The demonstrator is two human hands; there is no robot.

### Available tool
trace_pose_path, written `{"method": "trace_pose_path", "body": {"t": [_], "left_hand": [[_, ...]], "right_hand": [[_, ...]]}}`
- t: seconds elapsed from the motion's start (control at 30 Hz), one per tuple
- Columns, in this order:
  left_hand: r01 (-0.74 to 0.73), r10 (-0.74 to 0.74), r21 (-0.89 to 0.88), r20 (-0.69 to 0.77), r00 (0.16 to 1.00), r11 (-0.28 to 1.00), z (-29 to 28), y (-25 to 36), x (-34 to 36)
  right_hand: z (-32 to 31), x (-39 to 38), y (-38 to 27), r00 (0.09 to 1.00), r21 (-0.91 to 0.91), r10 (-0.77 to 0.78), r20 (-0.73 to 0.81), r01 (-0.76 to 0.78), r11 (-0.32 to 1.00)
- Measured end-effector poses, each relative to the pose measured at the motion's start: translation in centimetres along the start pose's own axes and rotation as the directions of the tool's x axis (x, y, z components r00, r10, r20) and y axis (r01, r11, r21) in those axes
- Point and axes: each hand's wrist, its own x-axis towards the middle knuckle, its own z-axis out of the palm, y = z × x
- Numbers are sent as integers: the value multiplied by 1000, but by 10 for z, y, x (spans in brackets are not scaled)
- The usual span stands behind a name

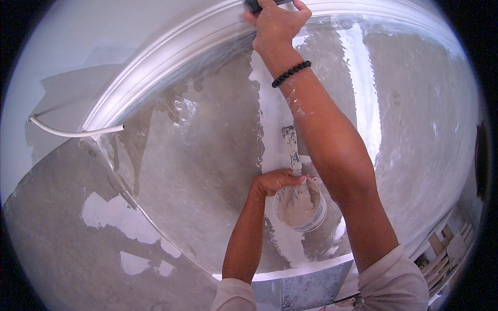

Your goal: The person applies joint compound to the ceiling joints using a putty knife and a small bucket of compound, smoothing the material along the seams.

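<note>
My left hand (277, 181) is closed on the rim of a white plastic bucket (317, 222), its thumb by the putty knife. Pale wet putty (300, 211) lies inside. A putty-smeared putty knife (290, 142) stands in the bucket, its handle up and leaning against the rim. High above, my right hand (280, 20) reaches up to the white cornice (171, 52) with its fingers bent round a dark, flat-edged tool (254, 5). The picture's top edge cuts that tool off, so its kind cannot be made out. A black bead bracelet (291, 74) circles my right wrist.
Grey plastered wall (207, 155) carries vertical white putty bands (365, 93). A white pipe (67, 133) sticks out at the left by the corner. White patches (122, 217) mark the left wall. Wooden pieces (441, 254) lie at the lower right.
</note>
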Motion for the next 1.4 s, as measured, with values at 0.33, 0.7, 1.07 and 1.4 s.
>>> {"method": "trace_pose_path", "body": {"t": [0.33,0.7,1.07,1.4], "left_hand": [[-44,47,78,-44,998,996,1,-4,2],[43,-42,-6,39,998,999,-13,-15,12],[-145,155,-109,94,983,983,-33,-58,33],[3,-3,3,52,999,1000,-6,-8,5]], "right_hand": [[0,11,9,996,93,-94,-2,94,991],[21,-23,21,999,-36,5,-31,-6,999],[-23,-57,72,980,-9,9,196,-7,1000],[-24,8,2,995,-75,-102,19,103,992]]}}
